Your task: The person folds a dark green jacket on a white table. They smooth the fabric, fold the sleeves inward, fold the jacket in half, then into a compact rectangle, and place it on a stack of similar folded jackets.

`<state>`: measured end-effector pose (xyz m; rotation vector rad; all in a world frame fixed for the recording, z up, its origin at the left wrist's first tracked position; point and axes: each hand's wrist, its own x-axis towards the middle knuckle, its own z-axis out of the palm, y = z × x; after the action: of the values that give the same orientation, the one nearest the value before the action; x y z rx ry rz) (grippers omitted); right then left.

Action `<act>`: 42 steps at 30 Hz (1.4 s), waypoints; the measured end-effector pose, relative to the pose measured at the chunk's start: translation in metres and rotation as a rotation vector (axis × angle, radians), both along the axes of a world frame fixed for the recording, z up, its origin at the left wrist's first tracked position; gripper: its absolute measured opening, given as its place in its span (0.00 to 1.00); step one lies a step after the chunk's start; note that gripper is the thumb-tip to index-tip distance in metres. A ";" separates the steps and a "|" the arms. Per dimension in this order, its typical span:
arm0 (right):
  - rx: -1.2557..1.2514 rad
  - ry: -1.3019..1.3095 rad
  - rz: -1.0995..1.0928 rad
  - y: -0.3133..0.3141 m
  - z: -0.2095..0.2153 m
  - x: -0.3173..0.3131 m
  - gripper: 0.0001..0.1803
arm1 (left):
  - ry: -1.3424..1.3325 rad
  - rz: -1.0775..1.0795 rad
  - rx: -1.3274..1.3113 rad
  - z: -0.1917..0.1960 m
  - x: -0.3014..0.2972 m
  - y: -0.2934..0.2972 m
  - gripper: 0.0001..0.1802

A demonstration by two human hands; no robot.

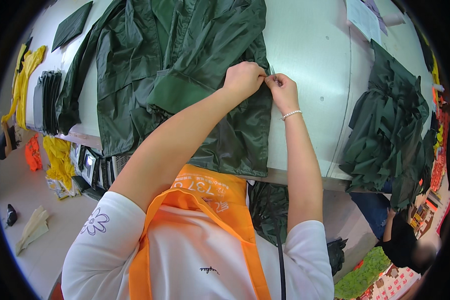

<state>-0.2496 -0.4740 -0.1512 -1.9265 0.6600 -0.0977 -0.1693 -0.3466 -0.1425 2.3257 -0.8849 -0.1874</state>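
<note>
A dark green, shiny jacket [130, 100] lies spread on the pale table in front of me, its lower edge hanging at the table's front. My left hand [243, 80] is closed in a pinch at the jacket's right edge; the fingertips hide just what part they hold. Close beside it, almost touching, my right hand [284, 92] is closed around small metal thread snips [273, 71], whose slim pointed end shows above the fingers. A beaded bracelet [291, 114] circles my right wrist.
A gathered pile of dark green cloth [385, 120] hangs over the table's right side. Folded dark pieces [47, 100] and yellow garments [29, 75] lie at left. Paper sheets [363, 19] rest at the far right. Below the table's right end is another person [402, 235].
</note>
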 end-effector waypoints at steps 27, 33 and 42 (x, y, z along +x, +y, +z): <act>-0.181 0.116 0.248 -0.022 0.056 -0.091 0.13 | 0.206 -0.086 0.003 0.107 -0.062 0.191 0.03; 0.397 0.174 0.194 0.030 0.035 -0.225 0.18 | 0.443 0.121 1.143 0.062 -0.173 0.439 0.19; 0.351 -0.262 -0.139 0.103 0.054 -0.179 0.09 | -0.046 -0.187 0.073 0.123 -0.129 0.211 0.24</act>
<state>-0.4285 -0.3712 -0.0970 -1.4986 0.5896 -0.2967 -0.2979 -0.1358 -0.0192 2.3212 -1.1369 -0.2493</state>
